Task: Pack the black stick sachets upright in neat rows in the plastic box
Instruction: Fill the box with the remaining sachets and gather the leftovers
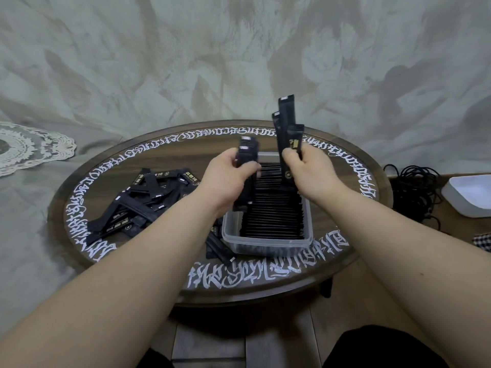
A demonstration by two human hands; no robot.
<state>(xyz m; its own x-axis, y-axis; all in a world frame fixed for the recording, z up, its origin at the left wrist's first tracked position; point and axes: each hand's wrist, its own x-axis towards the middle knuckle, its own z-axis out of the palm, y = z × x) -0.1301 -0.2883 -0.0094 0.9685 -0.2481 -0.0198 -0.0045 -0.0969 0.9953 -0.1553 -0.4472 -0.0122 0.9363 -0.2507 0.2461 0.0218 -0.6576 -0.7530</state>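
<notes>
A clear plastic box (265,241) stands on the round table, filled with rows of black stick sachets (273,213) set upright. My left hand (228,176) grips a small bundle of sachets (247,152) above the box's left side. My right hand (309,170) holds several sachets (288,123) fanned upward above the box's far right. A loose pile of sachets (140,203) lies on the table to the left of the box. A few more sachets (219,248) lie against the box's front left corner.
The round dark wooden table (255,285) has white script around its rim. A white tray (470,195) and a coil of black cable (414,187) sit on the floor at the right. A lace doily (29,147) lies far left.
</notes>
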